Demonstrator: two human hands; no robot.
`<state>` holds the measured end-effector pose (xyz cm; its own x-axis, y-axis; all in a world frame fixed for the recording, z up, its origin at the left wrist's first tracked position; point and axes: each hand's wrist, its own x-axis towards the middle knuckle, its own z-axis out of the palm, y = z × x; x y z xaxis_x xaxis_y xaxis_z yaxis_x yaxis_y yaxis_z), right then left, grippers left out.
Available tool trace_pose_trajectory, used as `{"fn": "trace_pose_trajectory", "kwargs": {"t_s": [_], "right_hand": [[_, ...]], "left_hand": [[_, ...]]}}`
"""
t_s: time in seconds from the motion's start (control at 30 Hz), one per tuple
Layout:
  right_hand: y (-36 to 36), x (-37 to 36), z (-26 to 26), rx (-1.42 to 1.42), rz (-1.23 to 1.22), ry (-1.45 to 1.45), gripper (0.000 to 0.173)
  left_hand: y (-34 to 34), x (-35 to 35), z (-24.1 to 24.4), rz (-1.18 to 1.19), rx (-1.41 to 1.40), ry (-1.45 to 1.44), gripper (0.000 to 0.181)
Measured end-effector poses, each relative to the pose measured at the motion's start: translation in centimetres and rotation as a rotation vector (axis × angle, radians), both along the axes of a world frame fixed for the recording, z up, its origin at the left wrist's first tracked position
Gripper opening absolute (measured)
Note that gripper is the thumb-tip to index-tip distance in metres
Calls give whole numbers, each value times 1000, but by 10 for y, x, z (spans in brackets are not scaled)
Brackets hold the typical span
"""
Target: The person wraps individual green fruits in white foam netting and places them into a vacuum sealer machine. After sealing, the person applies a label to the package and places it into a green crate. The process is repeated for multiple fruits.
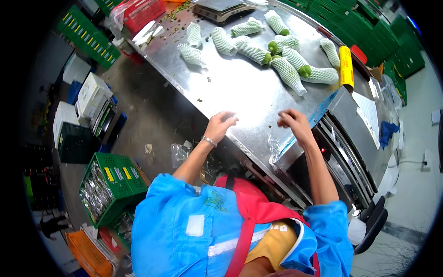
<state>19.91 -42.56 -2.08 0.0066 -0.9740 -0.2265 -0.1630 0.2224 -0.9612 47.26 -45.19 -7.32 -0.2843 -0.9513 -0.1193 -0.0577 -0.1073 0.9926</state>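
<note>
My left hand [221, 125] hovers over the near edge of the steel table [242, 100], fingers curled and nothing seen in them. Further right, my right hand [292, 123] is above the tabletop beside the wrapping machine [346, 138], its fingers bent and a gap between it and the left. Beyond both hands lie several green vegetables in white foam net sleeves, the nearest one [288, 74] with its green end towards the back. Another sleeved one [191, 54] lies at the left, and one more [329, 52] lies near a yellow roll [346, 67].
A weighing scale [223, 9] and a red crate [140, 15] stand at the table's far side. Scraps of clear film [274, 147] hang near the machine's corner. Green crates [373, 38] are stacked behind. A filled green crate [116, 183] and white foam boxes [93, 93] stand left.
</note>
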Motion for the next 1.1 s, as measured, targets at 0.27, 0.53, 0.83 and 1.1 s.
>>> {"fn": "trace_pose_trajectory", "kwargs": {"t_s": [0.27, 0.53, 0.83, 1.1], "right_hand": [[-171, 9, -74, -310, 61, 642, 68], [-330, 2, -93, -242, 266, 1285, 94], [-281, 41, -126, -213, 17, 452, 57], [-275, 53, -139, -278, -362, 261, 16]], "left_hand": [[0, 52, -22, 105, 221, 65, 27], [-182, -30, -75, 135, 167, 152, 56], [-261, -71, -128, 24, -21, 445, 71], [-278, -63, -120, 111, 167, 70, 32]]}}
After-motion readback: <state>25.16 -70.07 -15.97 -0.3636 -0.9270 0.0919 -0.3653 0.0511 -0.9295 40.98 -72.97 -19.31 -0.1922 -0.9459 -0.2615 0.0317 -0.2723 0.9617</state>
